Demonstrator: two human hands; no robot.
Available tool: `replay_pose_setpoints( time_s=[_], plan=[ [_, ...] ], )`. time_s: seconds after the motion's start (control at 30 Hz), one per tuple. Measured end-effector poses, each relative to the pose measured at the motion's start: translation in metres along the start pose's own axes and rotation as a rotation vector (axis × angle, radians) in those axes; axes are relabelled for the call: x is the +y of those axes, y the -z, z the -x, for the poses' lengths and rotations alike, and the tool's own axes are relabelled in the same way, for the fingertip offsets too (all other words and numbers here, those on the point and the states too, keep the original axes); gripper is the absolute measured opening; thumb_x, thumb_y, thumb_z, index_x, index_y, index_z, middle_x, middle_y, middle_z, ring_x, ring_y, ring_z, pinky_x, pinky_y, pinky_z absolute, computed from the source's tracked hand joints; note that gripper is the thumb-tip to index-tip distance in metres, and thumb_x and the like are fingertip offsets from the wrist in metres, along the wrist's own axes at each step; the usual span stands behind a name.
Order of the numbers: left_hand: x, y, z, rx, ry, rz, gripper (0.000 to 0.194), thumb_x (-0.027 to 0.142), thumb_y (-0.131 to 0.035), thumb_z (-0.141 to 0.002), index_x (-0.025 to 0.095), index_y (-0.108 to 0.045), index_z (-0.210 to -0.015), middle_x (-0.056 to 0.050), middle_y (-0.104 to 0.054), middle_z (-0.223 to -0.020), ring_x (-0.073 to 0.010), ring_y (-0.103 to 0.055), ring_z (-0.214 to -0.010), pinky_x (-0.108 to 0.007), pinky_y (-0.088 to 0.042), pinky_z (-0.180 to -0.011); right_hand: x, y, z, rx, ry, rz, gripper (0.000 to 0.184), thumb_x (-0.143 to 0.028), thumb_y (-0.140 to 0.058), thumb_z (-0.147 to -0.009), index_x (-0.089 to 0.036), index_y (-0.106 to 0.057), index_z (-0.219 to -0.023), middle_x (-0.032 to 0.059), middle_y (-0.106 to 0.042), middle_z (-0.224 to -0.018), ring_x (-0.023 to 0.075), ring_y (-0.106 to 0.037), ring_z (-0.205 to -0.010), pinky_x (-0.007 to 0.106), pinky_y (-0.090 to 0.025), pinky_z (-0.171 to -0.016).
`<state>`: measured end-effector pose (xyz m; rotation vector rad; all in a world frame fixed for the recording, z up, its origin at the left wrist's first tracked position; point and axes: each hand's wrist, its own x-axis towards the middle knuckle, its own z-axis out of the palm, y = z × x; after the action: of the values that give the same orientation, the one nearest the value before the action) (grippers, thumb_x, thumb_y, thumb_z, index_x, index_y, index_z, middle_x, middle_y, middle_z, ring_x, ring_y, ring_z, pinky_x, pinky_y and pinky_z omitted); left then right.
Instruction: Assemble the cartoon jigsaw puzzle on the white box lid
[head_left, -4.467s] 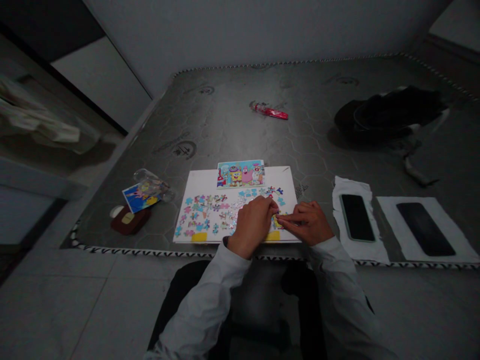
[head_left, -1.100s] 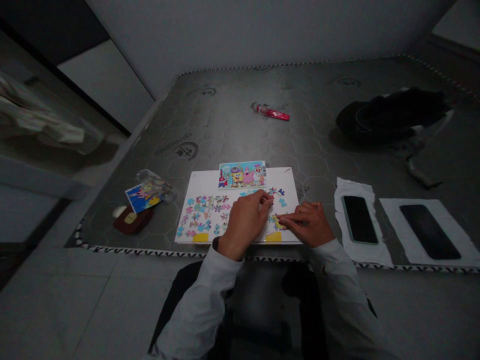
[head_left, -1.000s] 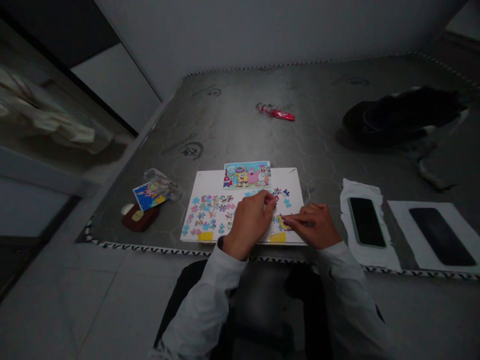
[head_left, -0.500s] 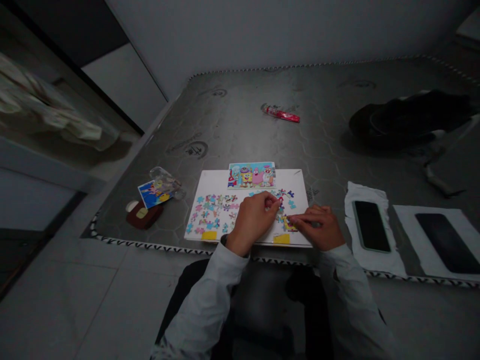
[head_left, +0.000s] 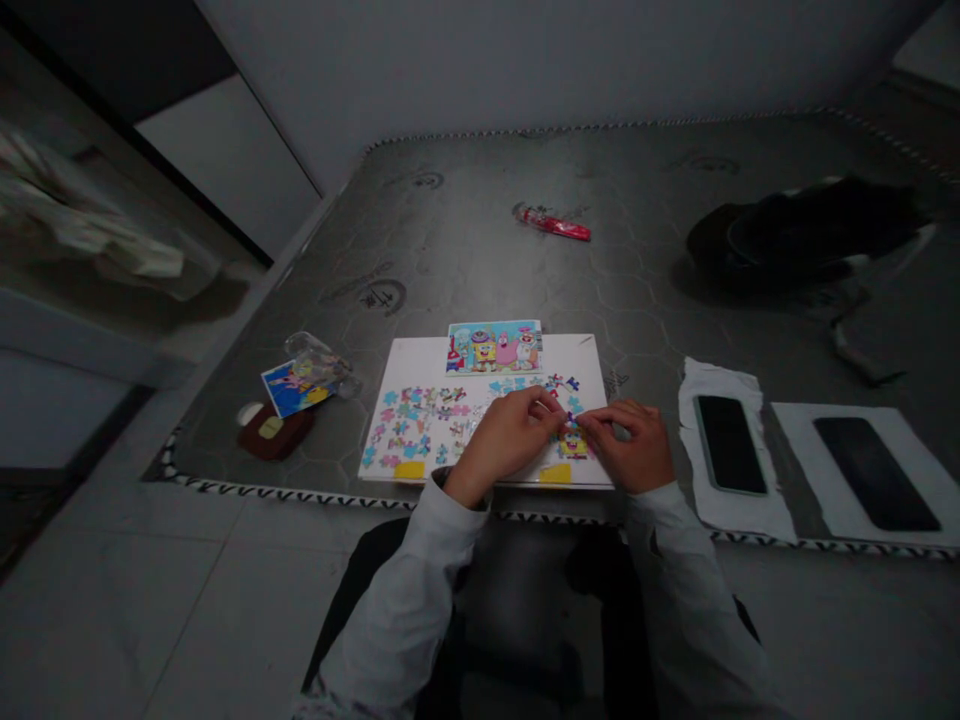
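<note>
Both hands work over a white board (head_left: 495, 475) covered with jigsaw puzzle pieces. My left hand (head_left: 514, 435) is closed in a pinch, its fingertips at a small purplish jigsaw piece (head_left: 571, 416). From the other side, my right hand (head_left: 634, 447) pinches at the same piece with thumb and forefinger; the fingers hide much of it. Just below the fingertips lies a joined section with a yellow cartoon face (head_left: 574, 445). Loose jigsaw pieces (head_left: 420, 415) spread over the board's left half. A reference picture card (head_left: 495, 348) rests at the board's far edge.
On the left are a brown case (head_left: 276, 435), a blue picture card (head_left: 289, 390) and clear plastic packaging (head_left: 319, 362). Two phones, one greenish-edged (head_left: 731, 443) and one dark (head_left: 876, 472), lie right. A red wrapper (head_left: 555, 223) and black bag (head_left: 795, 235) lie farther back.
My right hand has moved up from the yellow-faced section to its top edge, meeting my left fingertips. That section now shows more fully. The whole view has shifted slightly.
</note>
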<state>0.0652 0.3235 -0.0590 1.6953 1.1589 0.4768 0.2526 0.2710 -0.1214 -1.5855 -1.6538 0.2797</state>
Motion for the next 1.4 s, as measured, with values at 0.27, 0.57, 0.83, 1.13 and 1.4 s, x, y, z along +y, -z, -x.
replay_pose_setpoints(
  time_s=[0.27, 0.57, 0.83, 1.13, 1.4],
  plan=[
    [-0.007, -0.003, 0.0, 0.087, -0.03, -0.26, 0.02, 0.034, -0.061, -0.09, 0.019, -0.075, -0.086, -0.003, -0.076, -0.085, -0.0172, -0.067, -0.08, -0.027, -0.047, -0.074, -0.004, -0.005, 0.0, 0.018, -0.045, 0.127, 0.035, -0.051, -0.059, -0.092, -0.024, -0.073, -0.074, -0.0024, -0.063, -0.062, 0.0175, -0.059, -0.07, 0.037, -0.029, -0.08],
    [-0.01, -0.006, -0.003, 0.137, 0.026, -0.387, 0.023, 0.036, -0.062, -0.091, 0.019, -0.077, -0.086, -0.005, -0.076, -0.082, -0.0191, -0.067, -0.076, -0.03, -0.044, -0.07, -0.002, -0.01, 0.002, -0.01, -0.077, 0.167, 0.033, -0.049, -0.057, -0.093, -0.026, -0.075, -0.078, -0.0029, -0.061, -0.061, 0.0179, -0.058, -0.07, 0.037, -0.026, -0.081],
    [-0.01, -0.007, -0.002, 0.143, 0.038, -0.439, 0.024, 0.039, -0.064, -0.089, 0.019, -0.077, -0.083, -0.004, -0.076, -0.08, -0.0198, -0.066, -0.075, -0.03, -0.042, -0.067, -0.001, -0.011, 0.002, -0.015, -0.068, 0.163, 0.029, -0.048, -0.061, -0.091, -0.026, -0.075, -0.079, -0.0029, -0.062, -0.062, 0.0168, -0.059, -0.07, 0.037, -0.026, -0.08],
    [-0.01, -0.007, -0.004, 0.152, 0.072, -0.453, 0.02, 0.039, -0.07, -0.085, 0.02, -0.078, -0.082, -0.003, -0.075, -0.078, -0.0185, -0.065, -0.073, -0.029, -0.041, -0.066, -0.002, -0.011, 0.002, -0.019, -0.094, 0.148, 0.026, -0.049, -0.065, -0.088, -0.027, -0.076, -0.079, -0.005, -0.056, -0.059, 0.0154, -0.058, -0.068, 0.036, -0.026, -0.08],
    [-0.009, -0.007, -0.003, 0.161, 0.064, -0.416, 0.022, 0.041, -0.071, -0.084, 0.02, -0.078, -0.082, -0.003, -0.075, -0.078, -0.0173, -0.065, -0.071, -0.029, -0.041, -0.065, -0.002, -0.012, 0.002, -0.005, -0.055, 0.163, 0.025, -0.048, -0.066, -0.088, -0.027, -0.075, -0.078, -0.0058, -0.055, -0.059, 0.0148, -0.057, -0.067, 0.036, -0.025, -0.08]
  ],
)
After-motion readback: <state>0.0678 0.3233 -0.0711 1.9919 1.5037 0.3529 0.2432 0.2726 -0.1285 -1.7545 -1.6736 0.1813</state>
